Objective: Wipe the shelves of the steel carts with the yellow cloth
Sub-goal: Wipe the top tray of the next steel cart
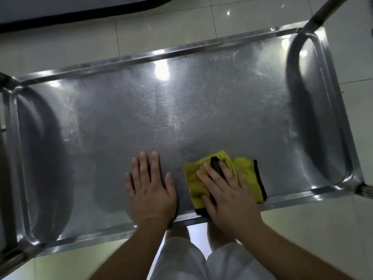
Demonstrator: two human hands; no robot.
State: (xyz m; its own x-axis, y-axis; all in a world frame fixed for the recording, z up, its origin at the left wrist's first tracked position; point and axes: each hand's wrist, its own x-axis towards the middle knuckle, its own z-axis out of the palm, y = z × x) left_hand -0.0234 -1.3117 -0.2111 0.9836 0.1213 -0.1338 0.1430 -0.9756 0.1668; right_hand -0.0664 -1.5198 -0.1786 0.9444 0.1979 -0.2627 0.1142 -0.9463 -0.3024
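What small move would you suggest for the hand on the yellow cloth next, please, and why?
Probably sweep the right hand with the yellow cloth away from the near rim, since the cloth sits at the shelf's near edge, with most of the surface lying beyond it.

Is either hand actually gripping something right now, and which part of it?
Neither grips anything. The right hand presses flat on the middle of the yellow cloth; the left hand rests flat on the steel shelf.

Just shiny pale floor tiles (pixel 60 47) all around, some dark-edged grey thing (pixel 60 9) in the top-left corner that I can't identify, and white trousers (pixel 201 263) at the bottom.
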